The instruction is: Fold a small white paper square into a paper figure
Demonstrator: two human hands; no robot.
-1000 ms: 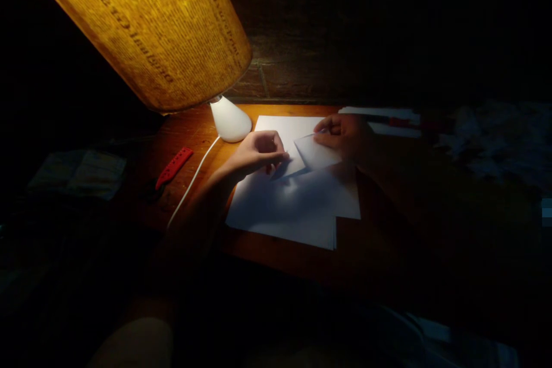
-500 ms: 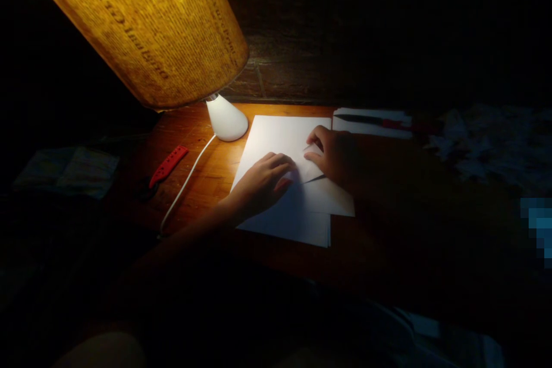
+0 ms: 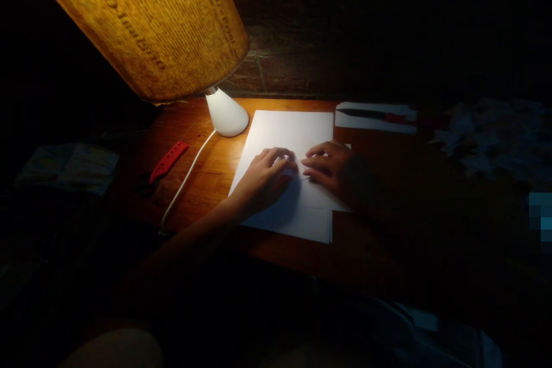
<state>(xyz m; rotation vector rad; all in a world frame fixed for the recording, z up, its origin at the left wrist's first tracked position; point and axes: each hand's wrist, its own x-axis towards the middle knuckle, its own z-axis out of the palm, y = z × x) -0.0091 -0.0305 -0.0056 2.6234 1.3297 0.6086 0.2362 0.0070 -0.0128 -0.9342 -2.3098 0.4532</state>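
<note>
My left hand (image 3: 268,173) rests on white paper with its fingers bent and lying on the surface, holding nothing that I can see. Close by, my right hand (image 3: 332,168) presses down with fingers stretched out over a smaller sheet of paper (image 3: 325,200). That sheet lies across a stack of white paper (image 3: 288,129) and juts past the stack's right side. Both hands cover much of the smaller sheet, so its fold cannot be made out fully.
A lamp with a printed yellow shade (image 3: 172,29) and white base (image 3: 228,118) stands at the left. Its white cord (image 3: 190,175) runs forward past a red perforated sheath (image 3: 169,161). A dark-bladed knife (image 3: 362,112) lies on more paper (image 3: 375,122). Crumpled-looking paper pieces (image 3: 491,138) sit far right.
My right hand has gone from lifting a paper flap to lying flatter, fingers extended, and the flap is down. My left hand stays nearly in place. The view has shifted slightly.
</note>
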